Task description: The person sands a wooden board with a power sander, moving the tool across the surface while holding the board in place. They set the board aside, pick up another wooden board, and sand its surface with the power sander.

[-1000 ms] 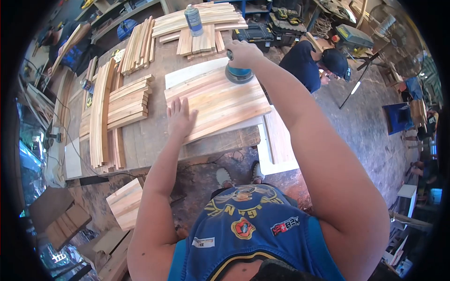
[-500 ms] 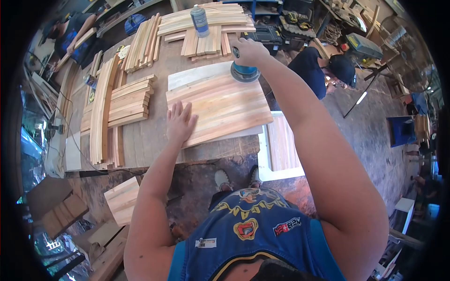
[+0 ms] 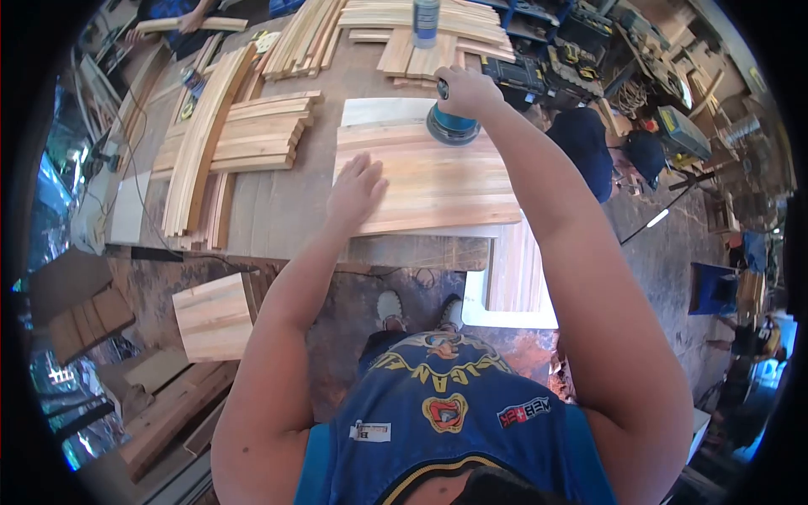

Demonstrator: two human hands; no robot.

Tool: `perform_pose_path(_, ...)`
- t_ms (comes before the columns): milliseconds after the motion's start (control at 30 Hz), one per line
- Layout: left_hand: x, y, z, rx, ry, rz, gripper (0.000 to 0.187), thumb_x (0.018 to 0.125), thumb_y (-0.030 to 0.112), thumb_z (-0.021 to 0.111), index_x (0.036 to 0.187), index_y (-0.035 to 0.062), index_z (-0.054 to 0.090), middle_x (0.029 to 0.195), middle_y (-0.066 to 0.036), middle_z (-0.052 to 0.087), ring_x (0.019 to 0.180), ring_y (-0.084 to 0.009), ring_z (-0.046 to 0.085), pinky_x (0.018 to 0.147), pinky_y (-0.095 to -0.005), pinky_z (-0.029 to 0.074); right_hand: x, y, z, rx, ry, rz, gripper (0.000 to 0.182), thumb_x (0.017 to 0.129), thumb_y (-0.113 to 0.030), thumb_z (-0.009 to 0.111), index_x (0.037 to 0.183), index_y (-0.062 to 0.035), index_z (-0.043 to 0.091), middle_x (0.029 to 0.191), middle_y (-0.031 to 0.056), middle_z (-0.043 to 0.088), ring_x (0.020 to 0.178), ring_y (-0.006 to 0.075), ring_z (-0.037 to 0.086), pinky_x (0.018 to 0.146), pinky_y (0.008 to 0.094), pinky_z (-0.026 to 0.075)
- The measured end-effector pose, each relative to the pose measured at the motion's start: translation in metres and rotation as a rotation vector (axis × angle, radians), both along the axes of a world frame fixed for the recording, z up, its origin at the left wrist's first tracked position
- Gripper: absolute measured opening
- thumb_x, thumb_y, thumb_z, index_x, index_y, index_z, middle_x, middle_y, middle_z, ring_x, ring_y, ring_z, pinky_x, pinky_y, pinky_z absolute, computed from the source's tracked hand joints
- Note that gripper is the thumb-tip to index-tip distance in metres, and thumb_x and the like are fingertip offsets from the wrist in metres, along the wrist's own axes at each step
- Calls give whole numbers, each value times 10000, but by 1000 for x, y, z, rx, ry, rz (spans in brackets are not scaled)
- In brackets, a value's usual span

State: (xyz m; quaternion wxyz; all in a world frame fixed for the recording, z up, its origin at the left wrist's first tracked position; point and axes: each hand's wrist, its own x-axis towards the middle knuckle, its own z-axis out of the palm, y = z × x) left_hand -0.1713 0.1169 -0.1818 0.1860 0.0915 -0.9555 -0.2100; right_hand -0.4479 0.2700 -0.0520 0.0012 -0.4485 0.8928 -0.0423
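Note:
A glued-up wooden panel (image 3: 438, 189) of pale strips lies on the workbench, over a white sheet (image 3: 379, 110) whose edge shows behind it. My right hand (image 3: 471, 93) is wrapped round the top of a blue and black orbital sander (image 3: 452, 126). The sander's pad sits on the panel's far part, right of the middle. My left hand (image 3: 358, 194) lies flat on the panel near its left edge, fingers stretched out and holding nothing.
Stacked wood strips (image 3: 252, 139) lie left on the bench, and more strips (image 3: 429, 21) lie behind with a spray can (image 3: 426, 23) on them. One person (image 3: 181, 21) holds a strip at far left; another (image 3: 585, 147) crouches at right. Another panel (image 3: 515, 273) lies below the bench edge.
The sander has moved left along the panel's far part, in from the right corner. My left hand stays by the left edge. The camera view has shifted; the far-left person's strip is now nearly level.

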Motion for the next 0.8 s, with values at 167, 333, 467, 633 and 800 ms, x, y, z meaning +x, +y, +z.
perform_pose_path(167, 3, -1, 5, 103, 31, -19, 326, 957, 242, 691, 1227, 60, 711, 1412, -191, 614, 1345, -376, 549, 1206, -470, 379, 31, -42, 7, 4, -16, 41, 567, 845, -352, 713, 1379, -217, 579, 1341, 101, 631, 1233, 326, 636, 1031, 492, 526)
perform_pose_path(333, 3, -6, -12, 148, 98, -36, 276, 942, 230, 704, 1157, 57, 718, 1389, -185, 626, 1324, -367, 566, 1199, -476, 389, 53, -85, 0, -66, 12, 115, 541, 834, -344, 714, 1343, -196, 603, 1316, 110, 645, 1203, 329, 648, 1002, 493, 540)
perform_pose_path(467, 0, -9, -15, 134, 247, -61, 154, 883, 160, 724, 994, 58, 691, 1235, -138, 665, 1196, -347, 613, 1051, -459, 491, 73, -114, -1, -94, 2, 157, 527, 838, -341, 703, 1333, -188, 607, 1305, 111, 648, 1188, 329, 652, 987, 489, 550)
perform_pose_path(633, 2, -9, -16, 169, 252, -48, 121, 881, 152, 720, 949, 57, 689, 1182, -119, 679, 1148, -329, 628, 983, -429, 518, 92, -153, -4, -75, -4, 159, 531, 823, -348, 707, 1324, -199, 613, 1312, 98, 650, 1191, 326, 650, 985, 489, 552)
perform_pose_path(800, 3, -13, -14, 261, 220, -78, 120, 905, 166, 709, 966, 62, 702, 1147, -118, 696, 1109, -326, 645, 960, -443, 521, 107, -175, -4, -87, 5, 182, 532, 822, -353, 714, 1327, -222, 612, 1310, 88, 657, 1202, 324, 649, 985, 484, 553)
